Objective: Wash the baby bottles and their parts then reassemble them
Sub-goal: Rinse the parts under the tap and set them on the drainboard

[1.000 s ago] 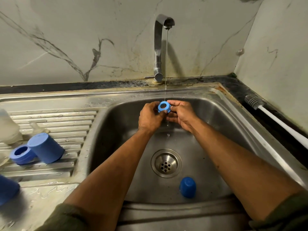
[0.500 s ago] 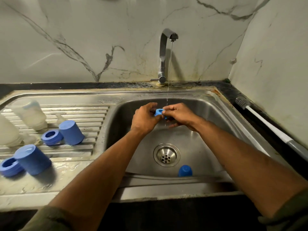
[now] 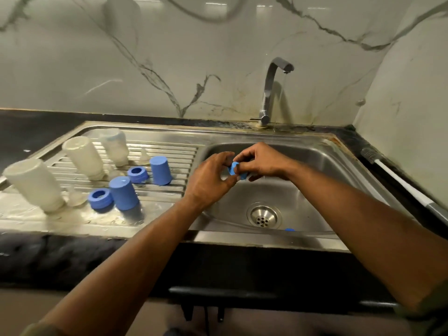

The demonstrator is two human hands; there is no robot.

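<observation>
Pinching the small blue plastic screw ring [image 3: 234, 170] between them, left hand [image 3: 210, 181] and right hand [image 3: 260, 162] share it (light, stiff, wet-slippery); its outer rim looks safest to grip.

steel drainboard [image 3: 169, 151], bottles [image 3: 83, 157], blue caps [image 3: 160, 171]

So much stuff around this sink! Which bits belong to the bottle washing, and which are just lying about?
Part of the job:
blue ring, pinched by left hand and right hand
three bottles upside down on the drainboard
two blue caps
two blue rings
clear teats
blue cap in the basin
running tap

Lying about:
bottle brush on the counter
</observation>
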